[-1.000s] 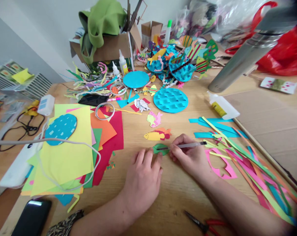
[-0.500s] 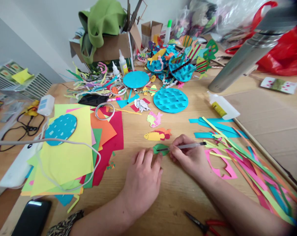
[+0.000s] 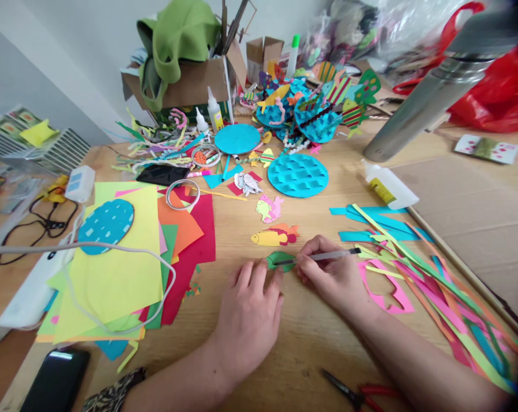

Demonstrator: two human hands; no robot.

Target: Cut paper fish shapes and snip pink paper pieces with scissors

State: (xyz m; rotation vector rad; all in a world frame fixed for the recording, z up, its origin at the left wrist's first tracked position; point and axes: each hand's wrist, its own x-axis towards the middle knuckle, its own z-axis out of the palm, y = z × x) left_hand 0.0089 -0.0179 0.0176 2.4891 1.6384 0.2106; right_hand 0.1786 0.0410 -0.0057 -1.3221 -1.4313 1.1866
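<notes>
My right hand (image 3: 325,269) is closed around a pen (image 3: 334,254) with a clear barrel and a dark end. Its tip rests on a small green paper cutout (image 3: 285,260) with a curved line near its left end. My left hand (image 3: 254,297) lies flat, palm down, its fingertips touching the cutout's left and lower edge and hiding part of it. Just beyond sits a yellow and red paper fish (image 3: 274,234). Behind that lies a pink and light-green paper fish (image 3: 268,209).
Coloured paper sheets (image 3: 113,286) are stacked at left under a white cable. Paper strips (image 3: 451,309) spread at right, beside a glue bottle (image 3: 390,186). Red-handled scissors (image 3: 357,395) lie near the front edge. A steel flask (image 3: 430,97) stands at the back right.
</notes>
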